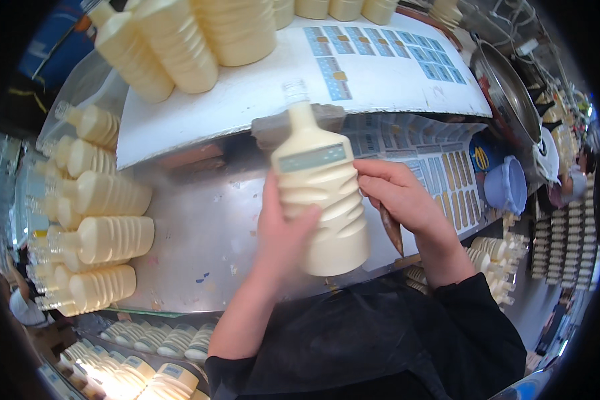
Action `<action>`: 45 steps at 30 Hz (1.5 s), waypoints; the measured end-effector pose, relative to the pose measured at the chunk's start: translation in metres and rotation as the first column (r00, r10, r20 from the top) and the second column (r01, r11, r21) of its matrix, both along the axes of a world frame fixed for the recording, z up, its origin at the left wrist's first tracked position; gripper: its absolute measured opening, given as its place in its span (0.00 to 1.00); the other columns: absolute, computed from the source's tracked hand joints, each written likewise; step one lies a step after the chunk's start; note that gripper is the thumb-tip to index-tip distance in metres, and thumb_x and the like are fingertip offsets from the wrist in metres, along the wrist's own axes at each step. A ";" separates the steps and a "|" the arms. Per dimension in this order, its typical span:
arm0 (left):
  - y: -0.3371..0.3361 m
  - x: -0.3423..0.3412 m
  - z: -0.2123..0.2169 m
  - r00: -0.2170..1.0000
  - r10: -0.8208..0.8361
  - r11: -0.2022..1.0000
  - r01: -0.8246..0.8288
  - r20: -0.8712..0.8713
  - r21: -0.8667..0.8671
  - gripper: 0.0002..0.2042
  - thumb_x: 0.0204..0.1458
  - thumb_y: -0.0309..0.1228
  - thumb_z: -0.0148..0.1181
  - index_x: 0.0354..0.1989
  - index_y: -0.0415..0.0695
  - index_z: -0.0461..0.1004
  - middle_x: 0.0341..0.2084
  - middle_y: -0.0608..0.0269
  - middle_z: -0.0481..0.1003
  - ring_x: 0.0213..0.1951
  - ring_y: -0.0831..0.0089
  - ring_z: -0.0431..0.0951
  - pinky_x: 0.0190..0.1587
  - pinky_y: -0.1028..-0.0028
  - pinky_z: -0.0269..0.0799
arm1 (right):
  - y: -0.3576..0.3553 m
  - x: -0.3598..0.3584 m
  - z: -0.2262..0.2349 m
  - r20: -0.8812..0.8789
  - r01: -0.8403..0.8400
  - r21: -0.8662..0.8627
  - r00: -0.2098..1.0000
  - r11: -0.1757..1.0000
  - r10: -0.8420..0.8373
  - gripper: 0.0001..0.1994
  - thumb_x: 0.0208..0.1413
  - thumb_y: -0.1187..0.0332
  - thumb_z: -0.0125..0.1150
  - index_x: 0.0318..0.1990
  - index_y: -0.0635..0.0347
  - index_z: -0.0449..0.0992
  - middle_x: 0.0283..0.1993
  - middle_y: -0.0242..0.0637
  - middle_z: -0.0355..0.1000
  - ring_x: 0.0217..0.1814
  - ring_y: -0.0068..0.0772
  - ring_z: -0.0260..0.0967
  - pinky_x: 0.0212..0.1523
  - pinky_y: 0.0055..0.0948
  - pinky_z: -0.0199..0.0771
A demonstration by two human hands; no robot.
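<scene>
left hand [283, 230] gripped cream-filled bottle [321, 200] | right hand [397, 193] grip closed on its side | bare desk [200, 233] left of bottle

Left hand [281, 230] raised, bare forearm coming up from the lower edge; thumb wrapped across the front of what it grips, palm and fingers behind and hidden. Right hand [399, 193] at about the same height, its fingers [373, 175] curled inward toward the left hand, fingertips pressing. Right forearm in a dark sleeve, wrist bent.
</scene>
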State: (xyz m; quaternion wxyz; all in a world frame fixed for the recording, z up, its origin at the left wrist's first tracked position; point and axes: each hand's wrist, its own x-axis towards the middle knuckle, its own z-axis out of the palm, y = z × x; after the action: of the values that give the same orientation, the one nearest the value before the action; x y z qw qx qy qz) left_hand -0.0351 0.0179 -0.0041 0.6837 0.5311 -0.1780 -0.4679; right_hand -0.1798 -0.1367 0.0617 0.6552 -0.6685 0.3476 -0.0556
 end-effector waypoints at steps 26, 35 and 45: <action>-0.021 0.008 0.032 0.968 0.230 0.973 -0.230 0.106 -0.010 0.27 0.64 0.33 0.57 0.69 0.39 0.60 0.60 0.56 0.68 0.60 0.69 0.68 0.64 0.67 0.65 | -0.024 0.026 -0.023 0.204 0.052 0.050 0.977 0.997 -0.061 0.17 0.69 0.62 0.57 0.58 0.62 0.71 0.42 0.26 0.72 0.35 0.11 0.64 0.37 0.17 0.68; -0.030 0.012 0.012 0.948 0.318 0.946 -0.319 -0.014 -0.065 0.13 0.69 0.31 0.53 0.58 0.40 0.69 0.49 0.59 0.76 0.49 0.72 0.78 0.54 0.69 0.78 | -0.024 0.032 -0.040 0.199 0.066 0.008 0.978 0.998 -0.066 0.15 0.68 0.65 0.61 0.55 0.63 0.69 0.39 0.29 0.76 0.39 0.13 0.71 0.40 0.17 0.72; -0.030 0.010 0.017 0.951 0.300 0.948 -0.306 -0.079 -0.082 0.15 0.66 0.28 0.58 0.59 0.40 0.68 0.51 0.62 0.72 0.51 0.75 0.73 0.58 0.72 0.71 | -0.023 0.031 -0.042 0.215 0.078 0.033 0.973 0.996 -0.083 0.14 0.68 0.65 0.61 0.54 0.62 0.69 0.38 0.28 0.75 0.39 0.12 0.70 0.40 0.16 0.71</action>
State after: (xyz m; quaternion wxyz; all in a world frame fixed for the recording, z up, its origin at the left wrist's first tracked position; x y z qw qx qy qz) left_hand -0.0253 -0.0123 0.0128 0.7770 0.5038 -0.0933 -0.3656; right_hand -0.1492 -0.1599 0.0193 0.6942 -0.6359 0.3017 -0.1505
